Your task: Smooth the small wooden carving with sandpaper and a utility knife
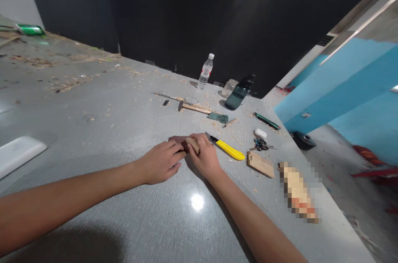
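My right hand point(203, 157) is closed around a small, pale brown piece of wood point(193, 145) with a rounded end. My left hand point(164, 162) has its fingers bent over a dark reddish-brown piece of sandpaper point(178, 139), right up against the wood. Both hands rest low over the grey table point(124, 217), and the fingers hide part of what they hold. Just right of my right hand lies a yellow utility knife point(230, 150), its blade toward my fingers.
Behind the hands lie a hammer point(195, 108) and wood shavings. A water bottle point(205, 72) and a dark bottle point(239, 94) stand farther back. On the right are a wood block point(260, 164), keys point(260, 144) and a green-black cutter point(266, 121). A white device point(21, 154) lies left.
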{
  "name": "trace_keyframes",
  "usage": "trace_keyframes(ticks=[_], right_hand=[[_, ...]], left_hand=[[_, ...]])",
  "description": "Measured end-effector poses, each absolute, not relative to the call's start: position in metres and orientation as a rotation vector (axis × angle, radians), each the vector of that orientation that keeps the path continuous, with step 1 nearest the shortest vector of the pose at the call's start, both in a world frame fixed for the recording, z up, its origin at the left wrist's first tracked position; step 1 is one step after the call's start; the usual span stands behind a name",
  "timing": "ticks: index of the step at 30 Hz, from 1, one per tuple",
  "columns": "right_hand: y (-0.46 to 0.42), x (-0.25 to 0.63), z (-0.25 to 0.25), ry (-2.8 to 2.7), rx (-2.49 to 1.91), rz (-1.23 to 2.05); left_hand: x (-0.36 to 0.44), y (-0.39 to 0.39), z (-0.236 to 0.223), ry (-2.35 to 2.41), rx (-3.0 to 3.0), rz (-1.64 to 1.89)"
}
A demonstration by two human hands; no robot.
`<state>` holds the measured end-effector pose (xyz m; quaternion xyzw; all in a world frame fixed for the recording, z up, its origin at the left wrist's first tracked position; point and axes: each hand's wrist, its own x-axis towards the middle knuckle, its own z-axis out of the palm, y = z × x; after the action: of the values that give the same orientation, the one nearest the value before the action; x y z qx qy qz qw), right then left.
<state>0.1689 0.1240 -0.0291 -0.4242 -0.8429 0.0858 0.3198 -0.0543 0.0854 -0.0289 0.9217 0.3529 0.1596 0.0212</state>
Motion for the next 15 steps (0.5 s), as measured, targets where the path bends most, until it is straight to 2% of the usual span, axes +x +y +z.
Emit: trace_keyframes(ticks=[4,10,15], right_hand=[[0.126,0.168,-0.031,-2.248,-1.122,0.251],[0.134,0.175,-0.036,-2.058,-1.364,0.192],[0.133,0.176,-0.035,-2.07,-1.296,0.231]], left_hand=[[-0.054,0.086,-0.03,1.056,2.861,0.498],[-0.052,0.085,-0.028,1.079,2.86,0.502],[-0.053,0.086,-0.03,1.049,2.838,0.562]])
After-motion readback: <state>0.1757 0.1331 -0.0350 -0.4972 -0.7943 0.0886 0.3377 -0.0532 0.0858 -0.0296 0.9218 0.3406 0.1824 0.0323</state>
